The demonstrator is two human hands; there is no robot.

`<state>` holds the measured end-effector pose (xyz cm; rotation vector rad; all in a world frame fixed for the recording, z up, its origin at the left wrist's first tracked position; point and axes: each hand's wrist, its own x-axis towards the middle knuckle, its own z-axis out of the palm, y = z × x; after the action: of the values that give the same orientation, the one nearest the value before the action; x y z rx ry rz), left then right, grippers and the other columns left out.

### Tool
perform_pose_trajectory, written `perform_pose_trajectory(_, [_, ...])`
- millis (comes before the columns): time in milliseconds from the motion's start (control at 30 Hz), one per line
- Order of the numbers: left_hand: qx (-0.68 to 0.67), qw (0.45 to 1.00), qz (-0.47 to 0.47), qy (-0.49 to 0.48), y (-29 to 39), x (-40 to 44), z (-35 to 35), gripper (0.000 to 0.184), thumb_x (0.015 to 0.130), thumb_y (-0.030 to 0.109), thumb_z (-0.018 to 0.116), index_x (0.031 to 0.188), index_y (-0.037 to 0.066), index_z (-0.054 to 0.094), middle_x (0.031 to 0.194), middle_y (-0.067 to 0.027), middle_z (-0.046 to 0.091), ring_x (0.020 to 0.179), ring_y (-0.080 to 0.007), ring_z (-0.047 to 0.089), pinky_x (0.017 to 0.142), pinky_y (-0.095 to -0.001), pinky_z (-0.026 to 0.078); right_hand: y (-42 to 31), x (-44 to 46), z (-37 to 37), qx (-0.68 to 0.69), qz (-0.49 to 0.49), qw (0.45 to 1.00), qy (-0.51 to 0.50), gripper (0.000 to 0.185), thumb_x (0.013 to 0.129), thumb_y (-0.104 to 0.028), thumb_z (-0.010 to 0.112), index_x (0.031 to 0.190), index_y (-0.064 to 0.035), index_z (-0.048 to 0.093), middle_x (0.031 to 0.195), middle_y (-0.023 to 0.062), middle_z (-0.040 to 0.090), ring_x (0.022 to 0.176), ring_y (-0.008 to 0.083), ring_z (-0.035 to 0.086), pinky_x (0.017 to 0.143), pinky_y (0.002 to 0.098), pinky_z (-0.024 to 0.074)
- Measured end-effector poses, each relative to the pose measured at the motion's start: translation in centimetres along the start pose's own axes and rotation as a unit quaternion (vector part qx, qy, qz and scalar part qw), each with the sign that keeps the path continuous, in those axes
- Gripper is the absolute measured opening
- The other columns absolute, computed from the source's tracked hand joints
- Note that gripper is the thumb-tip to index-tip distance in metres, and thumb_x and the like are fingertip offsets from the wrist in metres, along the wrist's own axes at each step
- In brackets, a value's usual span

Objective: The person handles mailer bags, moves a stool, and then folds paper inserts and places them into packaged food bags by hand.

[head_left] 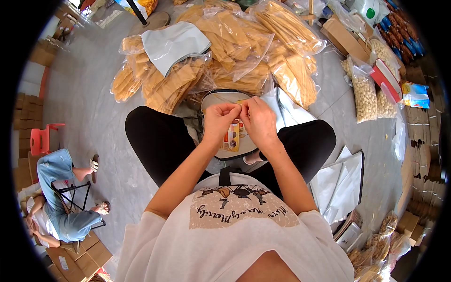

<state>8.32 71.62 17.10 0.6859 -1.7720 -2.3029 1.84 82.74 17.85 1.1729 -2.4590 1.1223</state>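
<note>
Both hands meet above a round, light-topped stool or small table [213, 99] between the knees. My left hand [222, 121] is closed, its thumb and fingers pinched together at the fingertips. Touching it or nearly so, my right hand [258, 120] is closed in a similar pinch. What the fingertips hold, if anything, is too small to make out. Below the hands, a yellow and white printed packet or card [230, 140] lies on the round surface, partly covered by the hands.
Clear bags of long tan strips [235, 37] are heaped ahead, a silvery sheet [174, 44] on them. Bags of pale round pieces [364, 96] stand at right. A silvery bag [338, 185] lies at lower right. Another person [63, 202] sits at left near a red stool [41, 140].
</note>
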Motion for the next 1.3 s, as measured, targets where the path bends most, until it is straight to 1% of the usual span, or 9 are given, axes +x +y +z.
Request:
perform_pose_trajectory(767, [0.033, 0.999, 0.037, 0.006, -0.8, 0.7, 0.3, 0.015, 0.083, 0.01, 0.058, 0.086, -0.004, 0.063, 0.077, -0.0061, 0.065, 0.066, -0.008, 0.06, 0.06, -0.0198, 0.045, 0.4, -0.5, 0.0, 0.081, 0.075, 0.994, 0.002, 0.007, 0.079, -0.006, 0.056, 0.081, 0.0002, 0.057, 0.076, 0.0143, 0.057, 0.069, 0.0329, 0.057, 0.06, 0.0383, 0.0454])
perform_pose_trajectory(933, [-0.019, 0.993, 0.047, -0.104, -1.7, 1.5, -1.0, 0.011, 0.083, 0.01, 0.054, 0.086, 0.0, 0.057, 0.082, -0.0056, 0.063, 0.076, -0.0109, 0.059, 0.07, -0.0228, 0.044, 2.1, -0.6, 0.8, 0.158, 0.128, 0.979, 0.0, 0.01, 0.08, -0.01, 0.055, 0.082, 0.0001, 0.058, 0.072, 0.0137, 0.057, 0.062, 0.0305, 0.057, 0.055, 0.0358, 0.0451])
perform_pose_trajectory(1000, [-0.179, 0.977, 0.017, -0.112, -1.5, 1.5, -1.6, 0.013, 0.083, 0.012, 0.054, 0.087, 0.001, 0.055, 0.083, -0.006, 0.062, 0.079, -0.0114, 0.057, 0.073, -0.0243, 0.043, 4.2, -0.5, 1.0, 0.471, 0.429, 0.767, -0.081, 0.014, 0.082, -0.012, 0.053, 0.08, 0.001, 0.058, 0.069, 0.0144, 0.058, 0.058, 0.0292, 0.057, 0.053, 0.0334, 0.0444])
perform_pose_trajectory(1033, [-0.335, 0.935, -0.016, -0.116, -1.0, 1.3, -1.5, 0.015, 0.083, 0.014, 0.054, 0.089, 0.001, 0.053, 0.085, -0.0064, 0.06, 0.083, -0.0119, 0.056, 0.076, -0.0258, 0.043, 5.3, -1.0, 1.7, 0.471, 0.427, 0.767, -0.081, 0.014, 0.082, -0.012, 0.053, 0.08, 0.001, 0.058, 0.069, 0.0144, 0.058, 0.058, 0.0292, 0.057, 0.053, 0.0334, 0.0444])
perform_pose_trajectory(1100, [-0.365, 0.927, -0.04, -0.076, -1.0, 1.5, -1.8, 0.016, 0.084, 0.018, 0.052, 0.091, 0.004, 0.053, 0.088, -0.0056, 0.059, 0.087, -0.0131, 0.055, 0.084, -0.0289, 0.04, 7.1, -1.4, 3.2, 0.284, 0.362, 0.886, -0.048, 0.017, 0.084, -0.013, 0.05, 0.081, 0.0021, 0.058, 0.067, 0.0154, 0.058, 0.058, 0.0319, 0.057, 0.053, 0.0335, 0.0447])
perform_pose_trajectory(1133, [-0.261, 0.962, -0.034, -0.072, -1.9, 2.1, -2.5, 0.015, 0.085, 0.018, 0.051, 0.091, 0.005, 0.052, 0.088, -0.0054, 0.058, 0.087, -0.013, 0.055, 0.084, -0.0288, 0.04, 6.5, -1.1, 2.6, 0.131, 0.249, 0.958, -0.057, 0.016, 0.08, -0.007, 0.05, 0.092, 0.0022, 0.056, 0.076, 0.016, 0.058, 0.069, 0.0342, 0.058, 0.061, 0.0355, 0.0463])
perform_pose_trajectory(1200, [-0.063, 0.996, -0.001, -0.058, -2.3, 2.3, -2.6, 0.01, 0.087, 0.016, 0.049, 0.088, 0.006, 0.048, 0.088, -0.0044, 0.056, 0.087, -0.0139, 0.055, 0.083, -0.0295, 0.043, 4.4, 0.3, 2.1, 0.071, 0.147, 0.987, 0.001, 0.02, 0.079, -0.005, 0.051, 0.098, 0.0009, 0.053, 0.079, 0.0142, 0.056, 0.073, 0.03, 0.056, 0.063, 0.0348, 0.0454])
perform_pose_trajectory(1233, [-0.064, 0.996, 0.0, -0.058, -1.8, 2.3, -2.4, 0.01, 0.087, 0.016, 0.049, 0.088, 0.006, 0.048, 0.088, -0.0044, 0.056, 0.087, -0.0139, 0.055, 0.083, -0.0295, 0.043, 3.2, 1.0, 1.7, 0.008, 0.045, 0.997, 0.059, 0.026, 0.078, -0.004, 0.052, 0.103, -0.0004, 0.05, 0.082, 0.0125, 0.053, 0.076, 0.0258, 0.055, 0.065, 0.0341, 0.0445])
perform_pose_trajectory(1300, [-0.089, 0.995, 0.013, -0.045, -1.1, 2.7, -2.1, 0.009, 0.089, 0.015, 0.046, 0.088, 0.007, 0.048, 0.085, -0.0045, 0.056, 0.084, -0.0136, 0.056, 0.079, -0.0273, 0.044, 1.6, 2.0, 0.7, 0.051, 0.025, 0.998, -0.002, 0.035, 0.073, -0.001, 0.053, 0.108, -0.0026, 0.048, 0.092, 0.0134, 0.052, 0.087, 0.028, 0.053, 0.07, 0.0348, 0.0445])
